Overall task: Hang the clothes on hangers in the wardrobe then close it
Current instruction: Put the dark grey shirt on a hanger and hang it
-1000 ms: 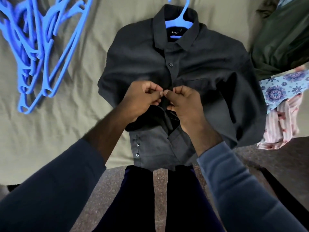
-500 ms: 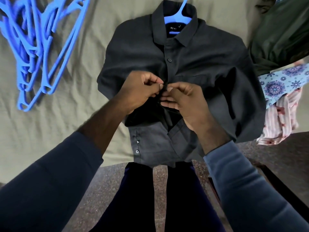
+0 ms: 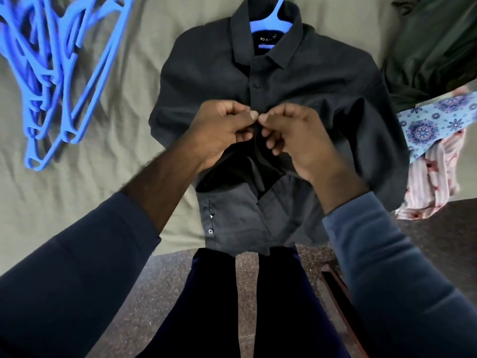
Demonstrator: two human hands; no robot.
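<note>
At the upper left of the frame lies a pile of blue hangers (image 3: 41,81), all tangled up. They rest on a grey-green bed sheet (image 3: 77,202) that covers the left and top of the frame.

A dark blue sleeve (image 3: 77,280) comes in from the lower left. At its end is the left hand (image 3: 222,133), near the middle of the frame. Its fingers are curled, and its thumb and finger pinch the front edge of a dark shirt (image 3: 322,81).

The dark shirt lies flat on the bed sheet in the middle of the frame, collar at the top. A blue hanger (image 3: 271,23) sits inside the collar, and its hook points up past the top edge. One button (image 3: 256,85) above the hands is done up. Below the hands the shirt front hangs open, and a small button (image 3: 210,231) shows on the left flap. The bottom of the shirt hangs over the edge of the bed.

The right hand (image 3: 299,143) is just beside the left one, and their tips touch. It too is curled and pinches the shirt front. What is between the fingertips is hidden.

Under the shirt, at the bottom middle, are the person's dark legs (image 3: 219,306) on a speckled floor (image 3: 167,293).

At the right edge sits a heap of clothes: a dark green cloth (image 3: 433,47) on top, a blue flowery cloth (image 3: 433,122) below it, and a pink striped cloth (image 3: 433,182) lowest.
</note>
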